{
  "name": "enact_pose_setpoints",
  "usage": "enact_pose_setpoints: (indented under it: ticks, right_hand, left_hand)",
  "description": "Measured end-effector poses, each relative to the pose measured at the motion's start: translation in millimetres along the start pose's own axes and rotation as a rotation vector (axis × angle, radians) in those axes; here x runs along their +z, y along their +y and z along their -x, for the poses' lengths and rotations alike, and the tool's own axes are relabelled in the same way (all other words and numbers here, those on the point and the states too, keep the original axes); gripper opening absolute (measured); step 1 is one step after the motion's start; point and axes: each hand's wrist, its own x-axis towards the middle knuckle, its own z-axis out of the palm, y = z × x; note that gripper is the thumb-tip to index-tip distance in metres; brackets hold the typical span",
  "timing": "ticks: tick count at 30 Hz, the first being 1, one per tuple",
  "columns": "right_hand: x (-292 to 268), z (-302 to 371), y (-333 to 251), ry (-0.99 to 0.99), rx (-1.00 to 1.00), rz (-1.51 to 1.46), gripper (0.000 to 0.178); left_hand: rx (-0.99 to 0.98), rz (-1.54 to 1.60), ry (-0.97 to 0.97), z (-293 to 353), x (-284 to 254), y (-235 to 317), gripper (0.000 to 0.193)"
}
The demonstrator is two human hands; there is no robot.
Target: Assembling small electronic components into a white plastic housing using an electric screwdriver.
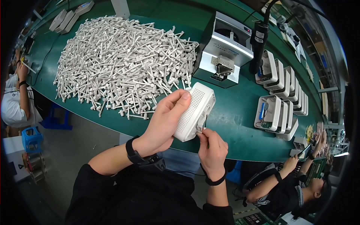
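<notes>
My left hand (167,122) is closed around a white plastic housing (193,110), thumb on its face dotted with rows of small holes. The housing is held tilted above the table's near edge, its recessed side turned to the right. At its lower right end, my right hand (213,150) pinches a slim white plastic piece (202,123) against that side. My fingertips partly cover this piece, so how it sits in the housing cannot be made out. Just beyond the housing spreads a big heap of white stick-shaped plastic parts (123,63) with rounded ends.
A silver bench machine (228,48) stands behind the housing, beside a black cylindrical tool (258,43). Rows of open white housings (268,112) line the right. Co-workers sit at the far left (17,97) and lower right (277,187). A blue stool (32,138) stands left.
</notes>
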Motion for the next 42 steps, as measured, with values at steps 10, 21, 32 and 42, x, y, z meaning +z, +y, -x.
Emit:
enact_pose_setpoints:
  ticks: [10, 21, 32, 42]
  right_hand:
    - [-103, -61, 56, -0.076, 0.5, -0.274, 0.035]
    - [-76, -237, 106, 0.056, 0.15, -0.134, 0.051]
    - [-66, -201, -16, 0.438, -0.158, -0.845, 0.02]
    - [-42, -215, -6, 0.437, -0.034, -0.897, 0.02]
  left_hand:
    - [1.223, -1.505, -0.348, -7, -4, -21, 0.027]
    - [0.895, -1.406, -0.423, 27, -20, -14, 0.069]
    - [0.568, -1.187, -0.242, 24, -56, -27, 0.105]
    - [0.581, -1.2, -0.244, 20, -55, -25, 0.102]
